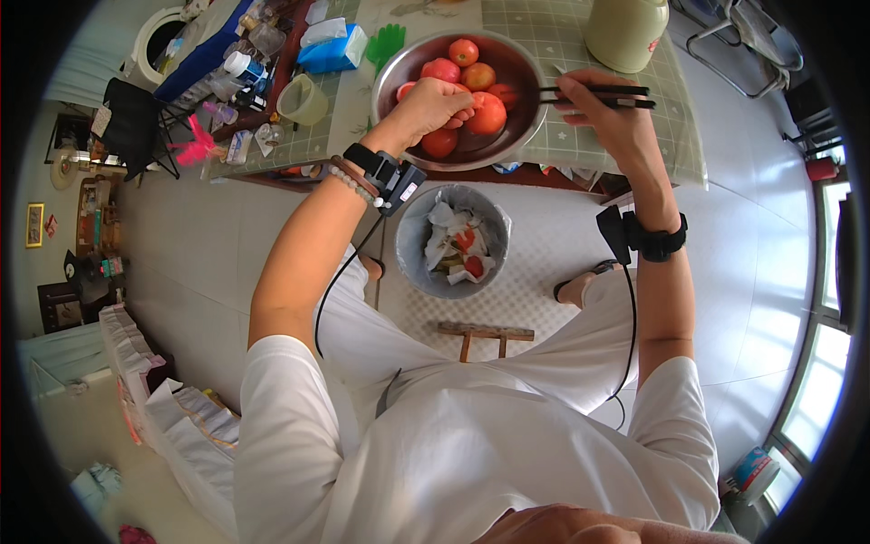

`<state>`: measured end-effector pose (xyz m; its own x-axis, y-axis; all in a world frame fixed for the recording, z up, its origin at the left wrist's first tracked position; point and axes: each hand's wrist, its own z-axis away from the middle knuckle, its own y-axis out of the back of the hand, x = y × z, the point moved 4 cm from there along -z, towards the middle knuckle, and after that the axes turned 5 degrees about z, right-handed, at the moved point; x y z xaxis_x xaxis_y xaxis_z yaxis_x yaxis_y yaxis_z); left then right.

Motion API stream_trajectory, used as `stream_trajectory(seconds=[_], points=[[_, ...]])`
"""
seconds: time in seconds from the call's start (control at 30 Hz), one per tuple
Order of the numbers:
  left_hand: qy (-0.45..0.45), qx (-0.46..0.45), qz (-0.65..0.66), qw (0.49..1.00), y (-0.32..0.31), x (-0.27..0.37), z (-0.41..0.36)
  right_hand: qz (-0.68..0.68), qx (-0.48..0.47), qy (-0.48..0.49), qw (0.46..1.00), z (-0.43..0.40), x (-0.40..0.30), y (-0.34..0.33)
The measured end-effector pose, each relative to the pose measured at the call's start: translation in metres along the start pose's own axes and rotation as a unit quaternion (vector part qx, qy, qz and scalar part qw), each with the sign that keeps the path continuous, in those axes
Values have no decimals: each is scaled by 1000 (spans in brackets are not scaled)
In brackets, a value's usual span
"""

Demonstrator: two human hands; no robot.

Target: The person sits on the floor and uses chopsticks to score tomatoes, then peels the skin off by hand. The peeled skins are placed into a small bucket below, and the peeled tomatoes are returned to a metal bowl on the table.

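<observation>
My left hand (438, 107) reaches over a stainless steel basin (527, 139) on the table. Its fingertips are pinched together at the side of a large tomato (491, 117), on what looks like a bit of its reddish skin. Several more tomatoes lie in the basin, among them one at the far side (463, 52) and one near the front (438, 143), partly under my hand. Just past the basin's right rim, my right hand (595, 102) holds a black utensil with two parallel bars (629, 103), level and pointing left. Its exact kind is unclear.
A lined waste bin (408, 265) with paper and red scraps stands on the floor between my feet. On the table are a green plastic glove-shaped thing (386, 44), a tissue pack (332, 56), a plastic cup (304, 100) and a pale green thermos (624, 34). Thin cables hang from both wrist devices.
</observation>
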<state>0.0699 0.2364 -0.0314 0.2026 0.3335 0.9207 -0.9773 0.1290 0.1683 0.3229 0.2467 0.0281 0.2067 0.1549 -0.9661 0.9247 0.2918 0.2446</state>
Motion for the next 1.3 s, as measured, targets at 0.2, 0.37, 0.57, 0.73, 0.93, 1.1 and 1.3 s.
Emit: stream_trajectory(seconds=[0.2,0.37,0.57,0.73,0.93,1.1,1.3], points=[[31,-18,137,990,0,2,15,-25,-16,38,999,4,-7,0],[15,-9,66,998,2,1,12,-49,45,56,996,13,-31,16],[-58,-25,6,998,-12,-1,-2,-98,-35,-15,994,8,-6,-7],[-45,11,57,997,7,-5,-1,-80,-5,-28,996,-1,9,6],[-57,-29,-218,974,8,7,20,-90,13,-24,996,-4,12,10],[-91,-39,-304,948,-16,-6,26,-69,27,-16,997,-8,10,5],[-324,27,-466,823,-46,28,18,-25,47,44,998,-6,5,6]])
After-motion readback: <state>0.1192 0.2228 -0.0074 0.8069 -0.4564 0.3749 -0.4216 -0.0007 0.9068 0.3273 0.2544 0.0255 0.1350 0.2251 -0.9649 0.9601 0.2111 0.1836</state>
